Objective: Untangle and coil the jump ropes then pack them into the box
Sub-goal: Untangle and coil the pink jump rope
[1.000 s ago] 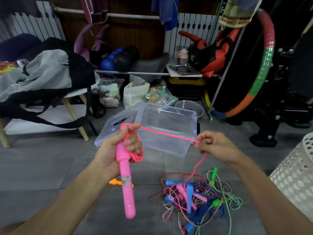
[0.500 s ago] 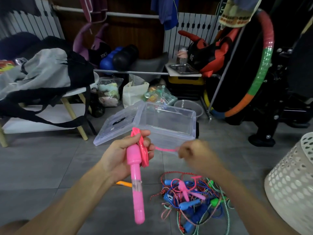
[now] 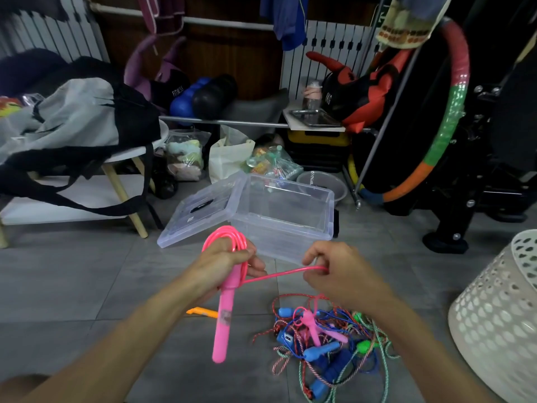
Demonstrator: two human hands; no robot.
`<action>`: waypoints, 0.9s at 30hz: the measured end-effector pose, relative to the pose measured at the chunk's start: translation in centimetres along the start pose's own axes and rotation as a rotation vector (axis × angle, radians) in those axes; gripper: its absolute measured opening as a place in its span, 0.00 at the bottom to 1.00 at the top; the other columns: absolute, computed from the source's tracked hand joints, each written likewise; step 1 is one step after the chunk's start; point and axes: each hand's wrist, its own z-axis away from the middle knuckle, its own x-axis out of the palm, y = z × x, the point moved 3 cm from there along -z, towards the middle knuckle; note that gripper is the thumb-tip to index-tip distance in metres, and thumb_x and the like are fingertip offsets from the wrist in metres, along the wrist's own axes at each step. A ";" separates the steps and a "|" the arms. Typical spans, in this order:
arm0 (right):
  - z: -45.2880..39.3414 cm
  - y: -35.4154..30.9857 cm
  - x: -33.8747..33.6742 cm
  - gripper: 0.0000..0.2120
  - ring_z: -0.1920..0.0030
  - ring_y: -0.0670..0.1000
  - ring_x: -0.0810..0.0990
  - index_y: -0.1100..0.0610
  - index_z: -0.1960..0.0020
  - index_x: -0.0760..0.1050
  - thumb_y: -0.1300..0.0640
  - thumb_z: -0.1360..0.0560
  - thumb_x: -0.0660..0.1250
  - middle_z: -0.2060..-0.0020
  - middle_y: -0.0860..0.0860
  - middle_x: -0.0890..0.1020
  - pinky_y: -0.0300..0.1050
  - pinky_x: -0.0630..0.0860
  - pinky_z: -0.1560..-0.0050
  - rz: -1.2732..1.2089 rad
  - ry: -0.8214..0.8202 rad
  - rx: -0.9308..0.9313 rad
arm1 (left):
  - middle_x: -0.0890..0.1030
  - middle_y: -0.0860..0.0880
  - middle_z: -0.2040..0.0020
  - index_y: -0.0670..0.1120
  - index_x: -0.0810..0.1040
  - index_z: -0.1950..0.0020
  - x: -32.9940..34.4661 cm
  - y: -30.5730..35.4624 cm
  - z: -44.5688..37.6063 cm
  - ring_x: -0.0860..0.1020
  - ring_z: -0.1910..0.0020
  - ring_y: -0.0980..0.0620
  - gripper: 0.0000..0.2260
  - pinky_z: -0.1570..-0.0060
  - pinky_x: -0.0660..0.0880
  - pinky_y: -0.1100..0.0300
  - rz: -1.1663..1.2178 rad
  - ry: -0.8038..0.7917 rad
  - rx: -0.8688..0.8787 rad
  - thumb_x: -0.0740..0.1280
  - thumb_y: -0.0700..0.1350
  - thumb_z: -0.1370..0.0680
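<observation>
Looping wider now — left hand [image 3: 225, 261] clamps pink handle [image 3: 224, 311]; right hand [image 3: 338, 270] pinches cord [image 3: 279, 275].

basket [image 3: 494, 330]: cut by right edge | hoop [image 3: 453, 112]: top cropped

white perforated basket [image 3: 494, 312] right | hula hoop [image 3: 453, 106] (red, green, orange) leaning behind | grey bag [image 3: 72, 117] on table
</observation>
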 end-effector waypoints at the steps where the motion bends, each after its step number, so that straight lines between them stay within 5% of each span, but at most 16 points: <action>1: -0.1 0.4 -0.5 0.07 0.72 0.44 0.72 0.51 0.62 0.76 0.60 0.31 0.71 0.75 0.46 0.76 0.43 0.72 0.65 -0.101 0.009 0.018 | 0.81 0.38 0.64 0.38 0.74 0.57 -0.2 0.0 0.0 0.82 0.65 0.44 0.06 0.68 0.78 0.62 -0.051 -0.004 0.002 0.60 0.32 0.21; 6: 0.2 -1.3 -0.5 0.08 0.71 0.40 0.73 0.53 0.64 0.77 0.61 0.30 0.74 0.74 0.42 0.77 0.32 0.69 0.66 -0.254 0.035 -0.144 | 0.80 0.41 0.66 0.34 0.77 0.53 1.5 -1.6 0.9 0.77 0.70 0.49 0.13 0.70 0.73 0.63 -0.624 -0.284 -0.046 0.61 0.44 0.19; 10: 0.0 -1.6 0.0 0.07 0.69 0.41 0.75 0.51 0.64 0.77 0.57 0.29 0.73 0.71 0.45 0.79 0.36 0.72 0.64 -0.209 0.113 -0.192 | 0.78 0.44 0.69 0.42 0.78 0.52 3.5 -2.6 1.8 0.76 0.75 0.50 0.20 0.74 0.73 0.63 -0.340 -0.366 -0.182 0.53 0.54 0.18; 12: -0.2 -1.2 -0.3 0.07 0.70 0.42 0.73 0.52 0.64 0.77 0.55 0.30 0.74 0.72 0.47 0.78 0.37 0.71 0.66 -0.229 0.131 -0.170 | 0.77 0.42 0.69 0.43 0.79 0.55 3.4 -2.4 2.0 0.75 0.75 0.49 0.22 0.74 0.73 0.62 -0.219 -0.399 -0.175 0.56 0.59 0.20; 16: -0.6 0.3 -0.4 0.10 0.74 0.42 0.66 0.57 0.60 0.77 0.54 0.32 0.76 0.76 0.44 0.70 0.35 0.65 0.71 -0.378 -0.015 -0.012 | 0.74 0.45 0.74 0.46 0.78 0.64 2.9 -1.4 2.2 0.72 0.78 0.50 0.06 0.69 0.70 0.57 0.016 -0.478 -0.092 0.71 0.47 0.29; 20: -1.3 2.6 -0.4 0.07 0.70 0.46 0.71 0.58 0.55 0.76 0.61 0.29 0.74 0.70 0.52 0.74 0.38 0.68 0.67 -0.326 -0.156 0.075 | 0.69 0.49 0.74 0.45 0.75 0.65 0.5 1.0 1.5 0.67 0.79 0.52 0.13 0.68 0.73 0.59 0.573 -0.379 -0.011 0.78 0.48 0.37; 23: -2.0 3.6 -1.2 0.06 0.71 0.45 0.77 0.59 0.55 0.74 0.68 0.27 0.68 0.69 0.57 0.78 0.40 0.73 0.62 -0.446 0.054 0.098 | 0.67 0.49 0.73 0.45 0.74 0.65 -1.5 2.2 1.2 0.67 0.79 0.53 0.13 0.68 0.75 0.60 0.671 -0.188 0.004 0.76 0.49 0.37; 27: -2.0 2.1 -3.9 0.06 0.73 0.46 0.75 0.59 0.58 0.76 0.68 0.25 0.66 0.70 0.52 0.79 0.37 0.75 0.66 -0.855 0.390 0.017 | 0.70 0.47 0.75 0.43 0.73 0.64 -1.2 0.3 1.1 0.69 0.79 0.51 0.10 0.68 0.74 0.59 0.350 -0.087 -0.210 0.66 0.48 0.29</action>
